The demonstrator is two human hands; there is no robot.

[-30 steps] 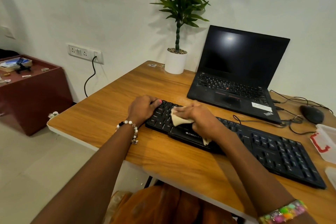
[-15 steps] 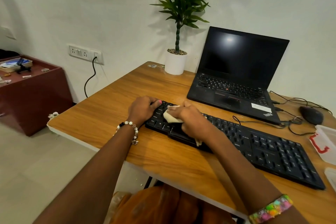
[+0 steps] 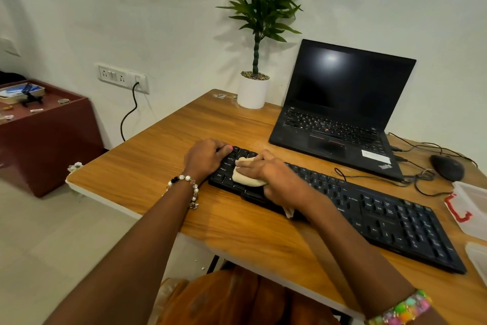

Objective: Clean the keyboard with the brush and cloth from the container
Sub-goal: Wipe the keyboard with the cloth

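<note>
Leftward since earlier, right hand (image 3: 266, 170) presses cloth (image 3: 243, 179) onto keyboard (image 3: 395, 216).

Pearl bead bracelet (image 3: 190, 187), multicoloured bead bracelet (image 3: 403, 310), orange garment (image 3: 237, 298).
</note>
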